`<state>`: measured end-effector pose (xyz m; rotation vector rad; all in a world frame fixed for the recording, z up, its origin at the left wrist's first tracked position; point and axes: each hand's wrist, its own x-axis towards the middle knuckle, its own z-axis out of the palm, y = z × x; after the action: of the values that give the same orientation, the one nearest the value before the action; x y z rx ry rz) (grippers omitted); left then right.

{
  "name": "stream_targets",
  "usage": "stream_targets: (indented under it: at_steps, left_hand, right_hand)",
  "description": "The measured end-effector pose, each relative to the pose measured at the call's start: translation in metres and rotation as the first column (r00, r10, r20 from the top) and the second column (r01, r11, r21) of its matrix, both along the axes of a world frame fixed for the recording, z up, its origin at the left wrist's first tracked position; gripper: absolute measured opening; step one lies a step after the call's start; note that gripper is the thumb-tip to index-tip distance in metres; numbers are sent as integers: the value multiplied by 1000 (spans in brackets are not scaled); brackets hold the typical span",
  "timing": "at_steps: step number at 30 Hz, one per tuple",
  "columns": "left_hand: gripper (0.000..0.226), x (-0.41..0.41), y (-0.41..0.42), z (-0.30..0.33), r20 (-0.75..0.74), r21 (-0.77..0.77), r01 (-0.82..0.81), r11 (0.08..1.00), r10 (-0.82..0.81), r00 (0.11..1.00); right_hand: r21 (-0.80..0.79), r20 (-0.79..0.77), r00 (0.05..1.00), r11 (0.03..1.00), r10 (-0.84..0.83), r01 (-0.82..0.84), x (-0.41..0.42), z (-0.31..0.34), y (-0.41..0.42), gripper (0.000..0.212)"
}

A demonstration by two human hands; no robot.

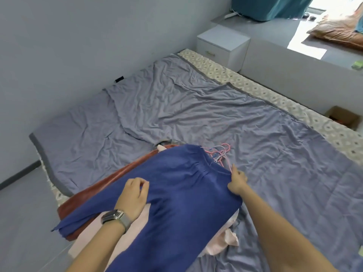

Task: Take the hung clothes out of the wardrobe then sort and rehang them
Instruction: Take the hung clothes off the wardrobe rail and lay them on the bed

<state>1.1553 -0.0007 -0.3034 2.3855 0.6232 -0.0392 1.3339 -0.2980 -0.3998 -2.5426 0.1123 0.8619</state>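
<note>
A blue top (176, 193) lies on top of a pile of clothes on the bed. Under it show a rust-brown garment (94, 191) and pale pink garments (222, 242). Pink and white hangers (220, 154) stick out past the blue top's neckline. My left hand (134, 193) lies on the blue top near its left side with its fingers curled, and whether it pinches the cloth I cannot tell. My right hand (236, 181) grips the top's right shoulder edge next to the hangers.
The bed carries a wrinkled grey-blue sheet (196, 107) over a patterned mattress (245, 83). A white nightstand (224, 44) stands at the far end. A cardboard box (343, 116) sits at the right, and a grey wall runs along the left.
</note>
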Motion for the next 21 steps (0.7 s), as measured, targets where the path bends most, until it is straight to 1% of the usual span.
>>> stream_targets:
  at_steps: [2,3,5,7,8,9,11,12,13,15,17,21]
  left_hand:
    - [17,-21,12,-6,-12,-4,-41,999,40,999]
    - [17,-30,17,-10,-14,-8,-58,998,58,998]
    - [18,-48,26,-15,-30,-12,-74,997,74,997]
    - [15,-63,35,-16,-58,-14,-60,998,59,997]
    - [7,-70,40,-14,-92,-20,-52,998,50,995]
    - [9,-78,47,-12,-133,-28,-34,999,30,991]
    - [45,-94,64,-4,-196,-50,19,999,-28,980]
    - [57,-103,72,3,-209,-57,39,998,-50,977]
    - [63,-114,82,11,-212,-54,66,996,-76,974]
    - [63,-139,101,30,-207,-38,117,992,-122,971]
    - [60,-166,122,49,-192,-11,145,989,-145,971]
    - [65,-201,169,94,-131,13,206,978,-203,970]
  right_hand:
    - [-141,-51,981,971,188,-194,-7,-8,4,85]
    - [-180,-61,956,939,288,-294,-14,-10,9,85]
    - [-216,-82,898,872,432,-439,-41,-5,26,79]
    - [-157,-130,847,833,516,-531,-77,16,50,66]
    - [-95,-157,822,821,547,-564,-95,28,63,60]
    - [-45,-161,803,809,573,-586,-111,37,76,55]
    - [-19,-84,816,818,572,-576,-137,56,102,56]
    - [-18,-16,840,840,543,-543,-148,65,114,58]
    - [-11,53,865,866,499,-499,-162,76,125,61]
    - [13,143,894,903,424,-430,-193,98,147,62]
    - [66,164,907,913,388,-403,-228,120,167,59]
    - [125,212,902,905,376,-406,-279,158,202,51]
